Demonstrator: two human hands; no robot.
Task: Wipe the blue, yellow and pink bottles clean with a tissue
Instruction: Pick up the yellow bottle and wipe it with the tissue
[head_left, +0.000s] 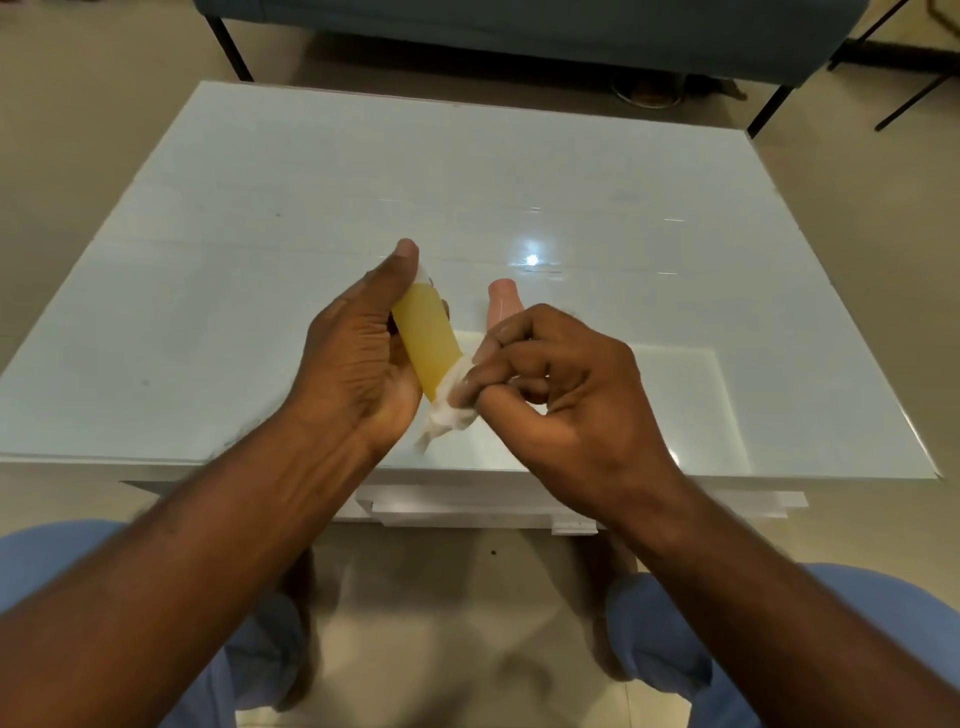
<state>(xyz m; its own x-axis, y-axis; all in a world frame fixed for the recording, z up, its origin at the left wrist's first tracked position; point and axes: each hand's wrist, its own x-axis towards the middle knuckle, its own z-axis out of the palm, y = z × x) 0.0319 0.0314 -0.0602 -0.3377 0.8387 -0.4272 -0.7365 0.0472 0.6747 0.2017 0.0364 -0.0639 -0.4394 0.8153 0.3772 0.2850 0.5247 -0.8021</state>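
The white glossy table (311, 208) lies under both hands and reflects a ceiling light. Risk, judged from this layout: the yellow bottle (426, 343) is held tilted above the table's near part, so a slip of the grip during wiping would drop it onto the hard top or over the near edge. The pink bottle (501, 304) stands just behind the right hand (561, 384); a wide wiping stroke could knock it over. The blue bottle is not in view.

Pose: both forearms reach forward from the seated person's lap and converge over the table's near edge. The left hand (353, 358) grips the yellow bottle, thumb extended along its upper side toward the cap end, fingers curled behind it. The right hand has its fingers curled and pinches the tissue (449, 410) against the bottle's lower end. The tissue is crumpled, with a loose tail hanging below the hands; that tail may tear or shed under hard rubbing.
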